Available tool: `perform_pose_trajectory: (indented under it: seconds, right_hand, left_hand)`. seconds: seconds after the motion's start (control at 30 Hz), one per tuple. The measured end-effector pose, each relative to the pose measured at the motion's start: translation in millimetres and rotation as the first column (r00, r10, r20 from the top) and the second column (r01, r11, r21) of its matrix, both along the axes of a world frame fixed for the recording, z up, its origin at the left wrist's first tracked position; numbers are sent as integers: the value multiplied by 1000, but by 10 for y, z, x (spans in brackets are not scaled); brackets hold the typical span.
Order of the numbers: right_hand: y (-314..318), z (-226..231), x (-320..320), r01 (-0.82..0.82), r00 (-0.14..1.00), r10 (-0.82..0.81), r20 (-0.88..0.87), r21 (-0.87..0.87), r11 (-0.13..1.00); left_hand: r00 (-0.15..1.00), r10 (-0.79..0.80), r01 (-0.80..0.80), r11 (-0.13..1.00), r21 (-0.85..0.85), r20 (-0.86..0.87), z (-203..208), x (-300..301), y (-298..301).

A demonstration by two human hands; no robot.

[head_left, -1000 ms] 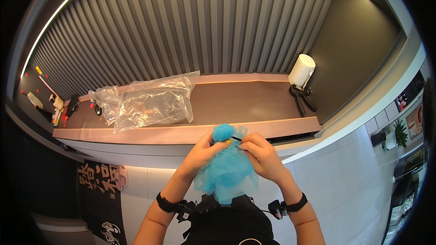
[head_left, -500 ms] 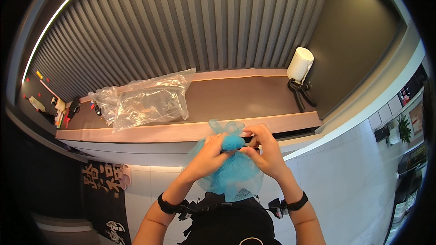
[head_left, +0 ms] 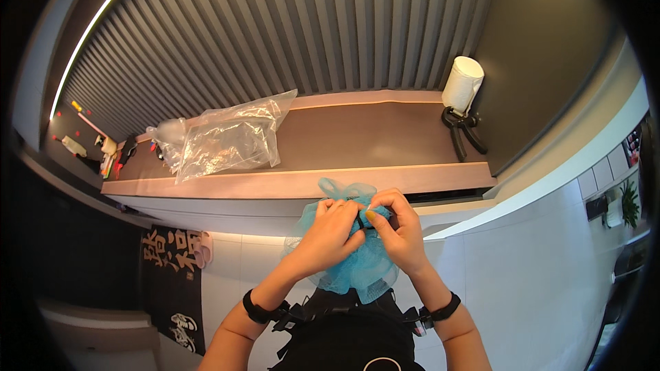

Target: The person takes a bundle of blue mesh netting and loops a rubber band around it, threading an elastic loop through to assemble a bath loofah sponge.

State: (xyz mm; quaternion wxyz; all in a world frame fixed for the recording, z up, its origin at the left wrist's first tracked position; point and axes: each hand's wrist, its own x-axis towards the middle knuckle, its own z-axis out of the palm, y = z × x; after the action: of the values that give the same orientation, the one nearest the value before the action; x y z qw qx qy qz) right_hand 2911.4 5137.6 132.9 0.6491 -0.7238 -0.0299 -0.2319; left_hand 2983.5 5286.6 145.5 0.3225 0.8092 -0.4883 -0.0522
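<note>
A gathered bundle of sheer blue mesh netting [head_left: 361, 275] hangs in front of my body, its lower part fanned out and loops standing up at its top. My left hand [head_left: 326, 237] is closed on the bunched upper part, fingers curled over it. On its right side my right hand [head_left: 401, 233] pinches with thumb and forefinger at the gathered part. A narrow dark strip [head_left: 360, 219] shows between the two hands against the blue mesh. What exactly lies between the right fingertips is partly hidden.
Beyond my hands runs a shelf [head_left: 350, 137] with a pale front edge. A crumpled clear plastic bag [head_left: 234, 141] lies on it. At right stand a white paper roll [head_left: 463, 84] and black-handled pliers-like tool [head_left: 463, 134]. Small items crowd the far left; pink slippers [head_left: 203, 250] are below.
My left hand has turned, back of the hand up, covering more of the bunched mesh. The right fingertips have shifted slightly inward. The whole view has shifted a little.
</note>
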Motion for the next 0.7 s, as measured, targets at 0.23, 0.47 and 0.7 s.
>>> perform_pose_trajectory:
  seconds: [0.23, 0.47, 0.7]
  right_hand:
    - [105, -351, -56, -177, 984, 176, -37, -22, 984]
    - [391, -334, -162, -405, 904, 412, -116, 79, 911]
    - [863, -209, -527, -429, 900, 430, 68, -28, 903]
  left_hand:
    - [985, 172, -171, 983, 69, -5, -310, -299, 246]
    - [938, 308, -297, 950, 93, -157, -334, -727, 625]
    - [539, 272, -679, 700, -220, -797, -256, -1198, 998]
